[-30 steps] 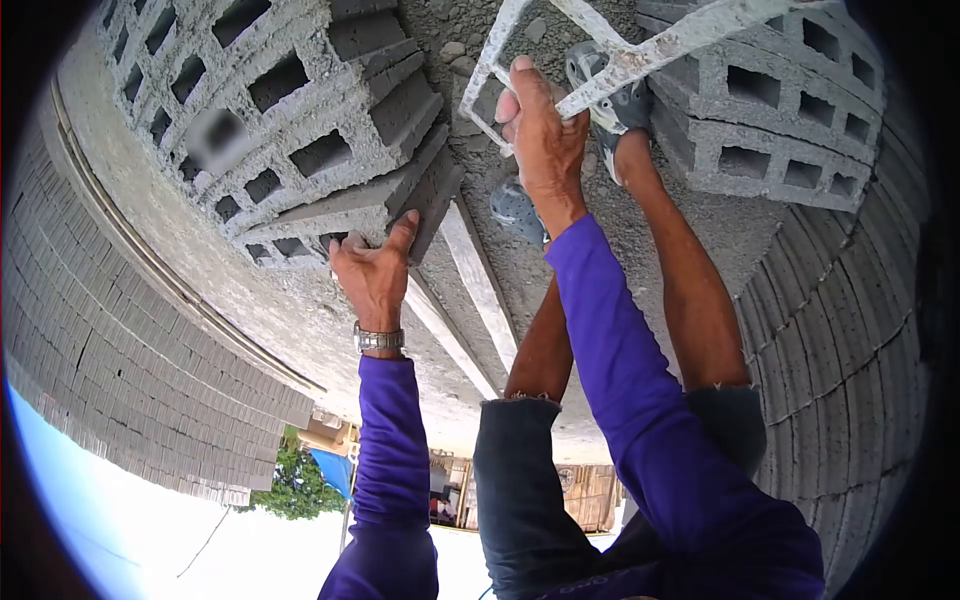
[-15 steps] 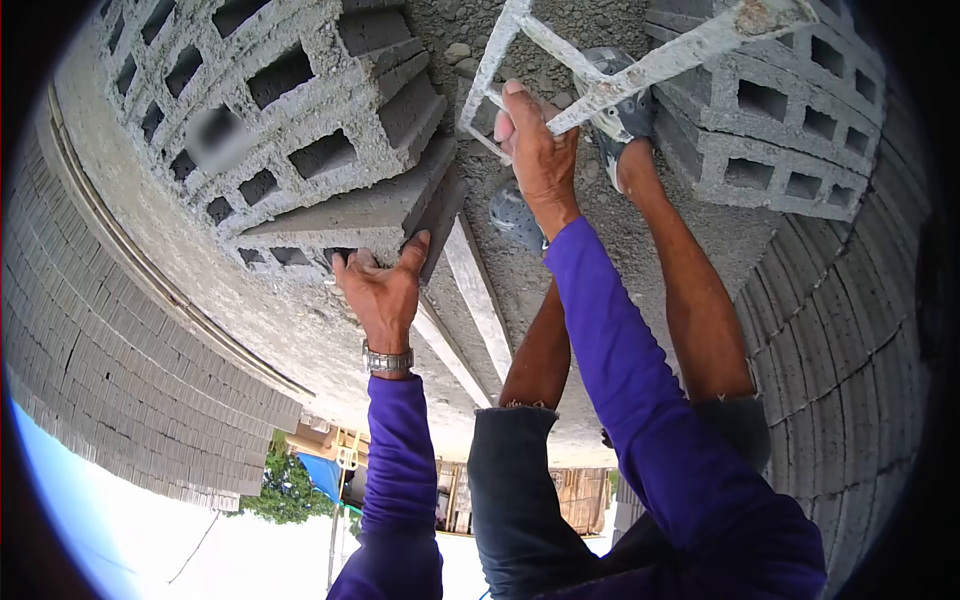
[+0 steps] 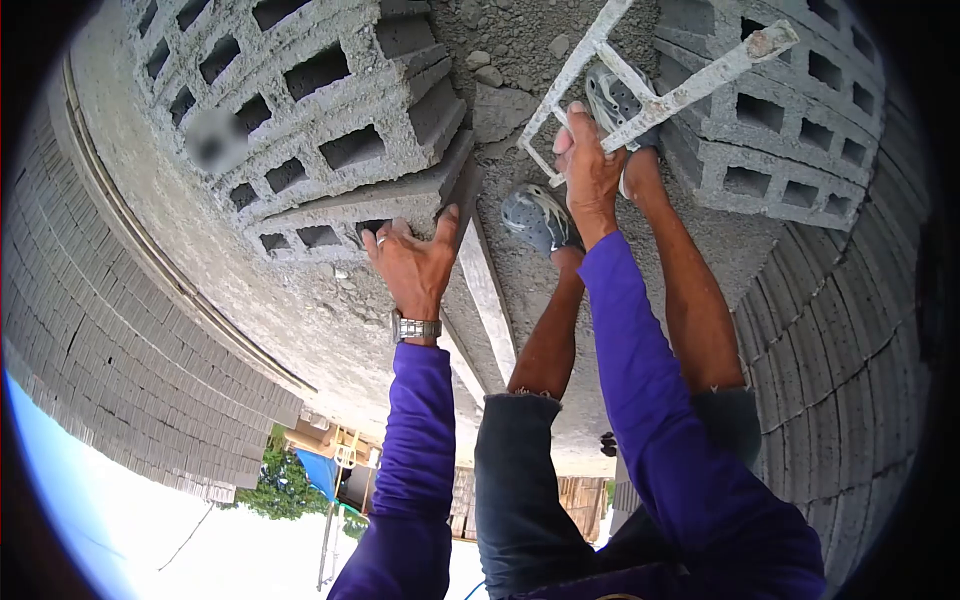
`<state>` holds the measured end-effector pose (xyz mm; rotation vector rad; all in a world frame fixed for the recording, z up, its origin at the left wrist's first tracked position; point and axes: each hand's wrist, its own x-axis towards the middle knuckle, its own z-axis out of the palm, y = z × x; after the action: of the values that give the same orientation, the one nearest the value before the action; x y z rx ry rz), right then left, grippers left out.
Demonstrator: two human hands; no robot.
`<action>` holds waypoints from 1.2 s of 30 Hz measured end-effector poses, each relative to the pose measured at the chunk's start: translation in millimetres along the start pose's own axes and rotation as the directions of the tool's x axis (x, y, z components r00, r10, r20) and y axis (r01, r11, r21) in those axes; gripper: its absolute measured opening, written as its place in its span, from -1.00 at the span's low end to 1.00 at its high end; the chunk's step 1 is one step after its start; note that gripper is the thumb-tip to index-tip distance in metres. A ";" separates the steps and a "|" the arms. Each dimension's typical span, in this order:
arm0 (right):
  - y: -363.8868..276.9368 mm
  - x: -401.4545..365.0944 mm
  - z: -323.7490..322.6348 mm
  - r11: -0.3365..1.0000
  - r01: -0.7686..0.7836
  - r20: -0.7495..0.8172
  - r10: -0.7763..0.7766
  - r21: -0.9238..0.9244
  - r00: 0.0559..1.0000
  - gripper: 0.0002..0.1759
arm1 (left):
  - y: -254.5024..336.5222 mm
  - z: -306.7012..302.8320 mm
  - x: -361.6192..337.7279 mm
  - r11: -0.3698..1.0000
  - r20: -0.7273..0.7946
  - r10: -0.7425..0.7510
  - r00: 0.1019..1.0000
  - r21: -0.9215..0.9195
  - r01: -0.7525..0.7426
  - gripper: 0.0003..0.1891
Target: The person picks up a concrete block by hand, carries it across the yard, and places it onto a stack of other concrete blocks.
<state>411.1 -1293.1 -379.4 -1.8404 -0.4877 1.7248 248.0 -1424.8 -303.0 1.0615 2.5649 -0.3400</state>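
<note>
My left hand, with a watch at the wrist and a ring, is closed on the near end of a grey hollow concrete block. Its fingers reach into a cavity and the thumb presses the block's side. This block lies against the near end of a stack of like blocks. My right hand grips a cement-caked metal frame made of welded bars, held up off the ground above my feet.
Another stack of hollow blocks stands to the right. Wooden strips lie on the gritty ground beside my left shoe. Long walls of stacked blocks curve along the left and right.
The block under my left hand sits closer against its neighbour, the wedge-shaped gap narrower. My right hand and the metal frame have shifted slightly right; the whole view has moved a little.
</note>
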 end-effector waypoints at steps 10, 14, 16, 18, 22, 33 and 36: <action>-53.9 -4.2 38.3 0.998 -0.042 -0.021 0.043 0.048 0.999 -0.44 | 52.1 -62.6 76.7 0.977 -0.185 0.079 0.980 -0.180 -0.113 -0.25; -56.6 15.6 43.2 0.996 -0.038 0.069 0.032 0.084 0.997 -0.43 | 66.7 -41.8 102.4 0.984 0.141 -0.149 0.979 -0.076 0.161 -0.25; -56.7 16.2 44.4 0.984 -0.042 0.089 0.027 0.173 0.996 -0.60 | 54.0 -32.3 97.7 0.973 0.087 -0.173 0.981 -0.141 0.184 -0.27; -54.8 30.5 54.0 0.979 0.007 0.058 -0.019 0.204 0.998 -0.58 | 36.1 -31.8 87.9 0.926 0.094 -0.182 0.979 -0.319 0.203 -0.36; -53.8 46.3 63.5 0.988 0.086 0.103 -0.100 0.128 0.990 -0.52 | 30.7 -62.6 73.7 0.872 0.143 -0.129 0.981 -0.455 0.181 -0.44; -35.2 71.4 109.8 0.982 0.176 0.220 -0.156 -0.074 0.963 -0.44 | 30.5 -51.8 79.3 0.886 0.109 -0.128 0.986 -0.435 0.163 -0.27; -40.7 74.4 93.7 0.934 0.332 0.208 -0.302 -0.130 0.930 -0.44 | 32.7 -59.9 78.6 0.891 0.095 -0.144 0.985 -0.421 0.171 -0.16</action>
<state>330.9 -1201.6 -413.3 -1.6042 -0.9735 1.6759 206.2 -1331.6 -282.7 0.6716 2.5091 0.1526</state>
